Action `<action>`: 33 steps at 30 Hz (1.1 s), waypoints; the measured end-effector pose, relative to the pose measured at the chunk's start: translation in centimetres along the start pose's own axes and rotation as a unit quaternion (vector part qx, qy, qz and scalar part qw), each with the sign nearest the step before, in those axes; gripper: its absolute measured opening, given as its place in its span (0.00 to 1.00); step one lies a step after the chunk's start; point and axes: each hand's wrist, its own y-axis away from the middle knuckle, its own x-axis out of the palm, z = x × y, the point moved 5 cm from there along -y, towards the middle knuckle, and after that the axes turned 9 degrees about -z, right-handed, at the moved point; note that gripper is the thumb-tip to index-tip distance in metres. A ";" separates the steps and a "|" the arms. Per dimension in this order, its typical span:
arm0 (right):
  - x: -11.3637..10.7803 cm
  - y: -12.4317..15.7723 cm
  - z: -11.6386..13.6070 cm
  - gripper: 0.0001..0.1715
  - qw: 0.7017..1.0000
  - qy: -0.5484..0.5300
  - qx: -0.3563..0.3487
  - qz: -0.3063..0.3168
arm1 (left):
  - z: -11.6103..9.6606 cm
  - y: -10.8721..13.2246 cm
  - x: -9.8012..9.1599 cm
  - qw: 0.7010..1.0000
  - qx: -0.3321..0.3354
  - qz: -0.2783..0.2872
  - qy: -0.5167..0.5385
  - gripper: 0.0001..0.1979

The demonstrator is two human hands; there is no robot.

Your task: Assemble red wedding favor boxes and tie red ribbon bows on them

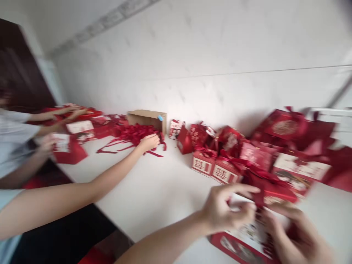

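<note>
"Holding something there?"

"Yes, a box. My left hand is at its top, forefinger stretched out and the other fingers curled in. My right hand is bent over the other side, thumb and forefinger drawn close. Both have hold of the top — flap or ribbon, I can't tell, it's too blurred."

"And where does the box sit?"

"Right below my hands, on the white table. It's red, with a pale printed panel. The dark red ribbon stands up between my fingers."

"What's just past that?"

"A flat red package, then two small boxes side by side, bows on top. More red bags crowd behind them, near the wall."

"Off to your left?"

"A carton on its side, with loose ribbons spilling out of its mouth — a neighbour's hand is on them. Farther along, someone in a white shirt is beside another red box."
</note>
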 end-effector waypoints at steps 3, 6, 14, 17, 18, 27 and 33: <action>-0.9 -0.5 1.6 0.04 0.998 -0.008 -0.055 0.022 | -0.4 -0.6 -0.7 1.000 -0.023 -0.009 0.007 0.23; 0.1 -0.6 1.7 0.03 0.998 -0.025 -0.039 0.035 | -0.5 -1.0 -1.0 0.999 -0.018 0.013 -0.031 0.12; 0.3 -0.4 1.5 0.05 0.998 -0.049 -0.003 0.025 | -1.2 -1.0 -0.9 0.991 0.051 0.033 -0.118 0.05; 0.1 -0.8 1.7 0.05 0.999 -0.040 0.004 0.023 | -1.2 -0.9 -0.8 0.990 0.044 0.035 -0.127 0.05; 0.1 -0.9 1.8 0.05 0.999 -0.037 0.009 0.025 | -1.1 -0.9 -0.8 0.990 0.037 0.038 -0.128 0.05; -0.1 -1.4 1.9 0.05 0.996 -0.048 0.038 0.071 | -0.9 -1.2 -0.8 0.989 0.008 0.063 -0.134 0.08; -0.3 -1.2 1.9 0.00 0.995 -0.050 0.007 0.085 | -1.0 -1.2 -0.6 0.988 0.000 0.064 -0.138 0.07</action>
